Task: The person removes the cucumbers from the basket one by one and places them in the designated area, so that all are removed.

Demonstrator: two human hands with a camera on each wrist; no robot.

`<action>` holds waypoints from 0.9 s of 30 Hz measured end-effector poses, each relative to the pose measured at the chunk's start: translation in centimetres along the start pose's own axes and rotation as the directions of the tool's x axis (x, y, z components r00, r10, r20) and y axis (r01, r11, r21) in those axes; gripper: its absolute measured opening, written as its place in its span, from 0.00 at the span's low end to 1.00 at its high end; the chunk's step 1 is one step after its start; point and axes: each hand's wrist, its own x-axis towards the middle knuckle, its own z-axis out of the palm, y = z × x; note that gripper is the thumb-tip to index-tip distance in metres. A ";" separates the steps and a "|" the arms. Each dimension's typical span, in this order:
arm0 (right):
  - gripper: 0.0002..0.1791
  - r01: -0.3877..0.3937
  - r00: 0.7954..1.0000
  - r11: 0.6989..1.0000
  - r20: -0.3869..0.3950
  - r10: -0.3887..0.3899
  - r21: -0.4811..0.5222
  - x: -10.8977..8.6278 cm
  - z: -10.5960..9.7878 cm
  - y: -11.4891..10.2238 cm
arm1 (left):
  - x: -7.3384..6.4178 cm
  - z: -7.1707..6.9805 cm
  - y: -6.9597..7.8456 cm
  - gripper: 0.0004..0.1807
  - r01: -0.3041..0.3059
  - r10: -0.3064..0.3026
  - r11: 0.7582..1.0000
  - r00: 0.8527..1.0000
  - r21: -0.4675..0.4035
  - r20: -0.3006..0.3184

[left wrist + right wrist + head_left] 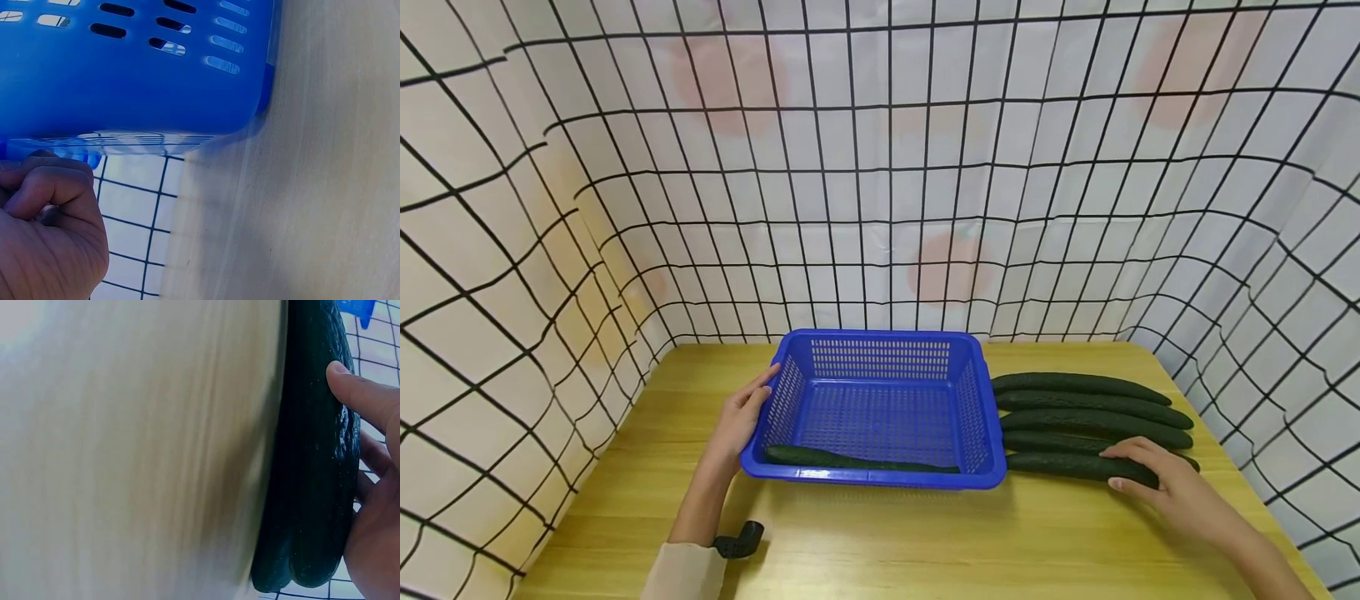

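A blue plastic basket (880,478) with slotted walls stands mid-table, one cucumber (820,457) lying along its near side. At the basket's left side, my left hand (736,423) grips the rim; in the left wrist view its fingers are bent at the rim, their tips hidden. To the right of the basket, several dark green cucumbers lie side by side. My right hand (1172,492) holds the nearest cucumber (1067,466) close to its right end, thumb on the near side and fingers over the far side. The right wrist view shows the thumb (350,384) against its skin.
The wooden table (880,542) carries everything. Behind it and at both sides hangs a white curtain (865,192) with a black grid and faded round patches. A black strap with a small device (741,540) is on the left wrist.
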 end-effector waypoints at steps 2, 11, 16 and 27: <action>0.18 -0.006 1.000 1.000 0.005 0.006 -0.010 0.1 0.1 0.1 | 0.0 0.1 0.0 0.25 0.003 -0.003 1.000 1.000 -0.005 0.000; 0.19 0.030 0.999 0.997 -0.020 -0.032 -0.069 0.9 0.3 1.1 | 0.1 0.3 0.0 0.25 0.008 -0.008 1.000 1.000 -0.017 -0.002; 0.21 0.052 0.998 0.994 -0.031 -0.055 -0.092 1.0 0.6 1.4 | 0.1 0.2 0.0 0.25 0.007 -0.007 1.000 1.000 -0.008 0.002; 0.19 0.054 0.998 0.988 -0.036 -0.059 -0.143 1.1 0.9 0.8 | 0.1 0.0 0.0 0.25 0.014 -0.014 1.000 1.000 0.006 -0.001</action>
